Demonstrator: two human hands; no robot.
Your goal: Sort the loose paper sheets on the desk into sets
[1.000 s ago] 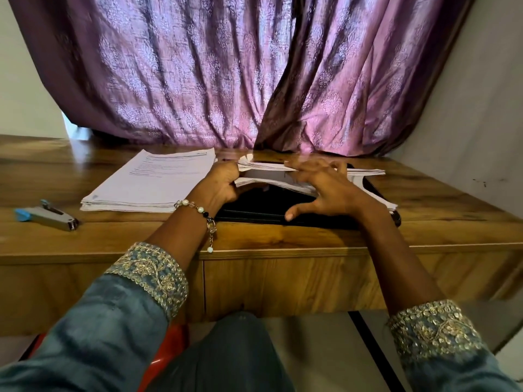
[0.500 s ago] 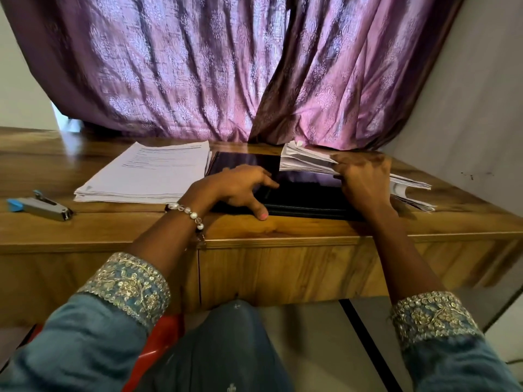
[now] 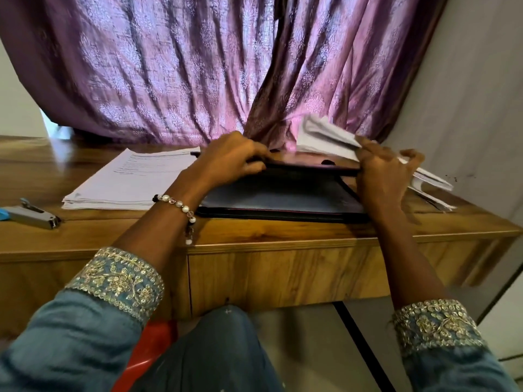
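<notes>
Paper stack lies flat on the desk, left of centre, print too blurred to read. A second loose bundle sits far right, motion-blurred, its right end partly hidden behind the right hand. Black folder at the near edge, cover part-lifted. Left hand curls over the cover edge, gripping it. Right hand grips the cover's right end; fingertips unclear. Stapler far left, cut off by the frame.

L hand curled, pinching grip, R hand curled, forearms extended fwd
</notes>
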